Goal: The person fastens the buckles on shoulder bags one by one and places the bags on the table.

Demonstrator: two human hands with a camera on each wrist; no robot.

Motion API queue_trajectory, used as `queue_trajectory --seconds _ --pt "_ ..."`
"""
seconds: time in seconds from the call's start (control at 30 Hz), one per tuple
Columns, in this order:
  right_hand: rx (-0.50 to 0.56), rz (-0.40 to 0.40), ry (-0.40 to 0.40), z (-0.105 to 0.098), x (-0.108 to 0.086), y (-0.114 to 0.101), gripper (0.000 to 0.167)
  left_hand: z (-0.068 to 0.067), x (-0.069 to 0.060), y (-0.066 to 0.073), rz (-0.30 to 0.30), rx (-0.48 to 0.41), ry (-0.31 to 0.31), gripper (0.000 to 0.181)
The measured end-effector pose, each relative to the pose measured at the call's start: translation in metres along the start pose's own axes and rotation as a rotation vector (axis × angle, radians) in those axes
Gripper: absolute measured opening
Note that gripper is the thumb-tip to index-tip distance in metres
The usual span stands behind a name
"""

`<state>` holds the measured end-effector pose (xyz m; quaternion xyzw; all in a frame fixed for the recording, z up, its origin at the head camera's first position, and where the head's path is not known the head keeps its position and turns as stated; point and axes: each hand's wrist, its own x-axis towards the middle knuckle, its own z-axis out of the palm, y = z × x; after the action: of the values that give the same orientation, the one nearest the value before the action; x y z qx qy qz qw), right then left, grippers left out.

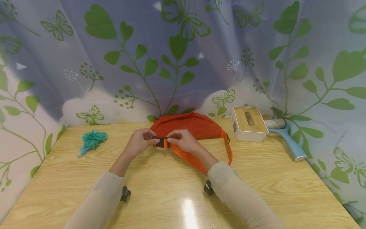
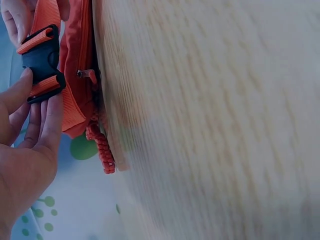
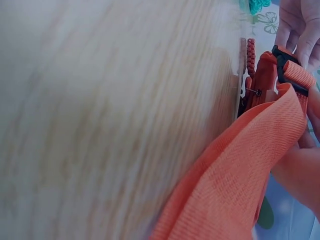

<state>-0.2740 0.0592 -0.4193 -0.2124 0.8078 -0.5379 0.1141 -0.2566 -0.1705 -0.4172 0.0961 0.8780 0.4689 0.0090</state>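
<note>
A red waist bag (image 1: 190,125) lies at the back of the table, its orange strap (image 1: 190,158) looping toward the front. Both hands hold the strap's black side-release buckle (image 2: 44,64) in front of the bag. The left hand (image 1: 140,140) pinches one end, thumb on the near face and fingers behind. On the other end, the right hand (image 1: 185,140) pinches the buckle where the webbing threads through. The buckle's two halves look joined in the left wrist view. A zipper pull (image 2: 87,75) and a braided red cord (image 2: 101,148) show on the bag.
Teal yarn (image 1: 92,140) lies at the back left. A white tissue box (image 1: 250,124) with a wooden lid stands right of the bag, beside a blue-handled lint roller (image 1: 290,141). A patterned curtain (image 1: 137,63) hangs behind the wooden table (image 1: 160,197).
</note>
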Motion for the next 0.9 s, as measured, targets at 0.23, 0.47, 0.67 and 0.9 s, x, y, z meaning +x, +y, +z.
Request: queue_trajectory --seconds 0.23,0.47,0.67,0.9 --pt "-0.009 -0.006 -0.016 0.001 0.000 0.003 0.016 0.002 0.001 -0.003 -0.002 0.020 -0.014 0.019" --pt "-0.016 0.019 -0.042 0.005 0.000 0.006 0.011 0.000 -0.002 -0.008 -0.041 0.043 -0.047 0.020" --pt "-0.037 0.031 -0.057 0.006 -0.002 0.006 0.011 -0.001 -0.004 -0.012 -0.061 -0.019 -0.085 0.017" --pt "-0.063 0.019 -0.088 0.006 -0.001 0.008 0.012 -0.002 -0.004 -0.015 -0.059 -0.047 -0.123 0.016"
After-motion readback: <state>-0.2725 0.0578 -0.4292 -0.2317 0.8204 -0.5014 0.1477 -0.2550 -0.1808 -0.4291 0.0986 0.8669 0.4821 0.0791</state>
